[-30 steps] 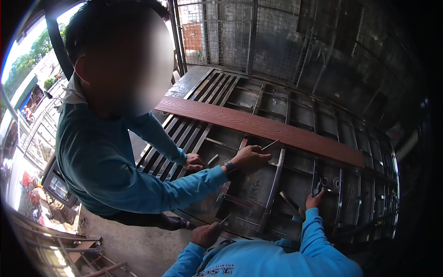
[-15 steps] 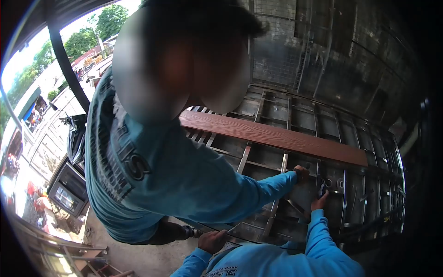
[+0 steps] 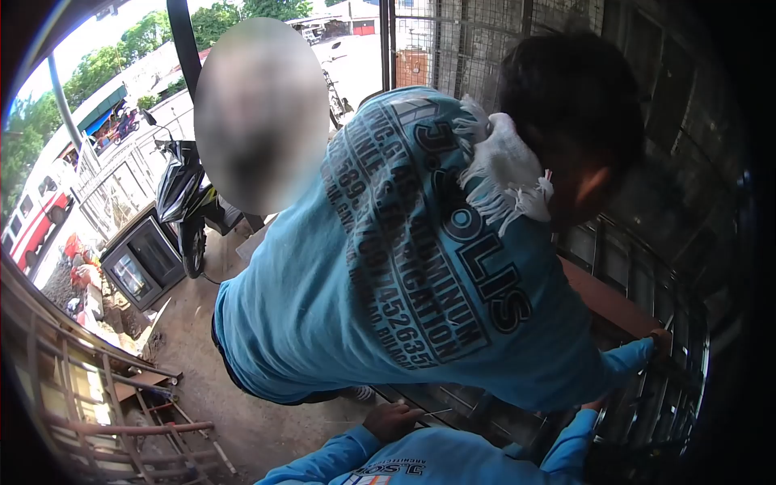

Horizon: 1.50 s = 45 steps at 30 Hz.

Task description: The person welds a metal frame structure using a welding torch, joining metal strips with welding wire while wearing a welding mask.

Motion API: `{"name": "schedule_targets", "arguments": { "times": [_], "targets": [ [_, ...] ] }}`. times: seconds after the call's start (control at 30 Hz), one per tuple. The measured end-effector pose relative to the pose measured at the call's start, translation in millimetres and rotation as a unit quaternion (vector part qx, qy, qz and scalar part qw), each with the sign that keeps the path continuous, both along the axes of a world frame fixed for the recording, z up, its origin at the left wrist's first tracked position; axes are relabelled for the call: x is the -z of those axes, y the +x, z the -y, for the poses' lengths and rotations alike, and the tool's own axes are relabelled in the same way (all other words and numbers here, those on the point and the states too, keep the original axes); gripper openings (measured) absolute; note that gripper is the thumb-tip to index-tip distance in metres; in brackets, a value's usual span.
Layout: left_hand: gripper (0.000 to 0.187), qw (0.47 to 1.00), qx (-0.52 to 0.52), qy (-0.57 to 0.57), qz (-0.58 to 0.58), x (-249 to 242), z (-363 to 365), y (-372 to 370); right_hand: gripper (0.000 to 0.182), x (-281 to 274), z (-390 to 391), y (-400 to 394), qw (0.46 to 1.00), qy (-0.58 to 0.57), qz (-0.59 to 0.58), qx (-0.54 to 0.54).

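My left hand [image 3: 392,420] is closed at the near edge of the metal frame [image 3: 675,388], with a thin strip at its fingertips; what it grips is too small to make out. Only a bit of my right hand [image 3: 595,403] shows beyond my blue sleeve, its fingers hidden behind a co-worker's body. The co-worker [image 3: 404,267], in a blue printed shirt, leans across the frame. This person's hand [image 3: 661,343] is at the far end of a reddish-brown board [image 3: 606,301] lying over the bars.
A motorcycle [image 3: 184,194] and a dark-framed panel [image 3: 145,257] stand at the left. Metal racks and bars [image 3: 153,428] occupy the lower left. Mesh and dark panels rise behind the frame. Another person, blurred, is beyond the co-worker.
The co-worker has leaned right and now covers much of the frame and board. My right hand, earlier seen holding a dark object, is mostly hidden. The view has shifted toward the left.
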<state>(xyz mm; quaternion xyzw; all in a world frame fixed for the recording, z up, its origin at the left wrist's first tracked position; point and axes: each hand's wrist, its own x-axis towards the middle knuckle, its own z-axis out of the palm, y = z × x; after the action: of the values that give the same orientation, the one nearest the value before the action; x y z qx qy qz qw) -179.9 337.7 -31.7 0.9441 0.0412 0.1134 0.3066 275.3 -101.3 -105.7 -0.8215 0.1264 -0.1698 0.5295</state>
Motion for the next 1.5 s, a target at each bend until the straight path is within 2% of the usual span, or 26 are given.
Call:
{"name": "schedule_targets", "arguments": {
  "times": [0.13, 0.27, 0.4, 0.43, 0.53, 0.57, 0.6, 0.67, 0.7, 0.73, 1.0, 1.27, 1.33, 1.43, 1.5],
  "targets": [
    [0.033, 1.0, 0.011, 0.01, -0.009, -7, -2, 2, 0.057, -21, 40, -11, 0.979, -0.184, -0.085, 0.017],
    [0.034, 0.999, 0.031, -0.006, -0.019, -10, -5, 3, 0.055, -25, 75, -24, 0.897, -0.389, -0.208, 0.008],
    [0.034, 0.998, 0.046, -0.001, -0.05, -3, -8, 5, 0.053, -23, 102, -32, 0.767, -0.556, -0.32, -0.037],
    [0.033, 0.997, 0.053, -0.005, -0.052, 1, -8, 4, 0.052, -21, 110, -31, 0.72, -0.598, -0.347, -0.06],
    [0.032, 0.989, 0.1, -0.108, 0.013, -8, -15, 8, 0.051, -4, 135, -25, 0.526, -0.717, -0.422, -0.177],
    [0.029, 0.993, 0.081, -0.086, 0.025, -16, -14, 10, 0.051, 3, 142, -25, 0.491, -0.732, -0.428, -0.203],
    [0.029, 0.994, 0.075, -0.078, 0.025, -19, -12, 12, 0.05, 12, 147, -28, 0.482, -0.734, -0.428, -0.214],
    [0.028, 0.996, 0.071, -0.058, 0.011, -20, -11, 14, 0.065, 3, 150, -59, 0.757, -0.586, -0.278, -0.084],
    [0.027, 0.996, 0.069, -0.048, 0.001, -18, -9, 15, 0.073, 0, 153, -74, 0.854, -0.49, -0.164, -0.054],
    [0.027, 0.997, 0.069, -0.038, -0.008, -17, -9, 16, 0.073, -2, 154, -85, 0.889, -0.44, -0.12, -0.038],
    [0.024, 0.997, 0.049, 0.03, -0.052, -10, -6, 18, 0.073, -37, 194, -147, 0.873, -0.404, -0.274, -0.007],
    [0.023, 0.975, 0.002, 0.187, -0.117, 4, 0, 21, 0.075, -158, 174, -200, 0.86, -0.352, -0.368, -0.026],
    [0.023, 0.968, -0.012, 0.211, -0.136, 6, 3, 21, 0.078, -146, 181, -202, 0.872, -0.367, -0.323, -0.034],
    [0.019, 0.958, -0.05, 0.191, -0.207, 1, 16, 28, 0.084, -106, 200, -204, 0.896, -0.393, -0.201, -0.034],
    [0.015, 0.97, -0.066, 0.185, -0.145, -3, 23, 29, 0.086, -68, 221, -207, 0.904, -0.391, -0.172, -0.027]
  ]
}}
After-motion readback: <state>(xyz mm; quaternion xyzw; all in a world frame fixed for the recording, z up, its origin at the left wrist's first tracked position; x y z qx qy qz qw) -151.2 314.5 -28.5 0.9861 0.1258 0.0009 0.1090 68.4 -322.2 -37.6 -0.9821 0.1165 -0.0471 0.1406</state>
